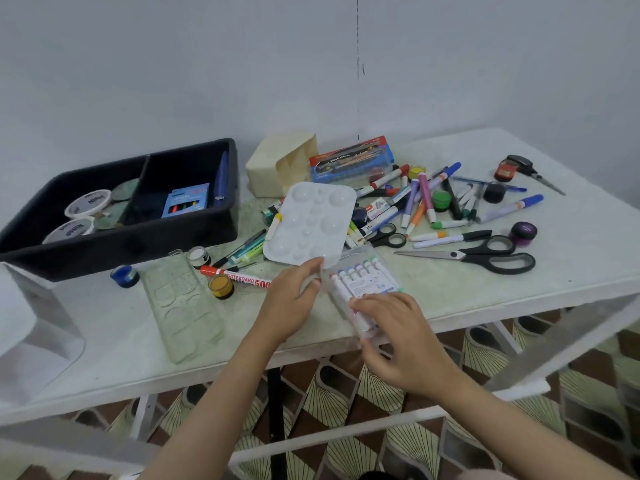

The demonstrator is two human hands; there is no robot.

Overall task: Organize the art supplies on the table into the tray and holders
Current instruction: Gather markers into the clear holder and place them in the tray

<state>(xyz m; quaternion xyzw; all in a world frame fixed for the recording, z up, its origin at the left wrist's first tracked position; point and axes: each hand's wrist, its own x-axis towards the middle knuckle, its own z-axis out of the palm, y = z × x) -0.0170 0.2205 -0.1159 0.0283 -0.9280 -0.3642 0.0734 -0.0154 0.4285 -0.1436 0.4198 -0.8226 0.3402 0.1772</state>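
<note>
While the black plastic two-compartment tray [121, 249] already holds white-lidded tubs [88, 202] on its left side and a small blue marker box [185, 200] on its right, most of the job looks undone: loose markers [424, 199] and black-handled scissors [485, 256] lie scattered over the pale table [571, 271]. Both hands hold the clear plastic pack of markers [363, 280] at the table's near edge, the left hand [294, 296] pinching its far corner beside the white plastic paint palette [311, 220], the right hand [398, 334] curled over its overhanging near end. The way to the tray crosses a clear stencil [183, 306] and a red whiteboard marker [235, 274], so lifting seems safer than sliding.
</note>
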